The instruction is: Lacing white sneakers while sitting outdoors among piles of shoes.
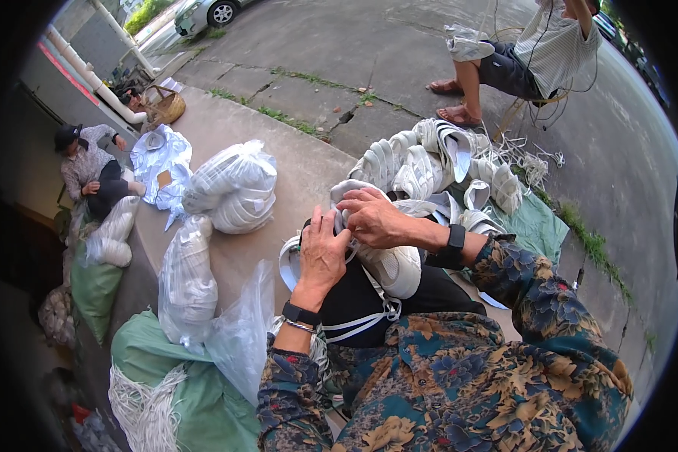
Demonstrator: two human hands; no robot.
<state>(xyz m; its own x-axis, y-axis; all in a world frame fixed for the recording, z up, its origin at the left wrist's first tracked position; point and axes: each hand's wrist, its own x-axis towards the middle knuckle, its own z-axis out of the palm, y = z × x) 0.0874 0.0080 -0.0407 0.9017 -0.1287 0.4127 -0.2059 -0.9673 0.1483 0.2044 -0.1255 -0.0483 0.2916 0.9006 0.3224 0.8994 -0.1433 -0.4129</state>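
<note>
A whitish shoe upper [395,271] rests over my dark-trousered lap, its mesh toe toward me. My left hand [322,258] grips its collar edge with bent fingers. Just to the right, my right hand [377,218] pinches the same collar from above, fingertips close to the left hand's. What lies between the fingertips is hidden. A white lace [388,307] hangs from the upper across my lap. Beside my left hand is another pale upper [288,260], partly covered. Beyond my right hand lies a pile of similar uppers [422,169].
Clear plastic bags of uppers [233,188] stand to the left. White laces [147,407] lie on a green sack [203,392] at lower left. One person [90,166] sits at far left, another [531,56] at upper right. A wicker basket [164,108] stands farther back.
</note>
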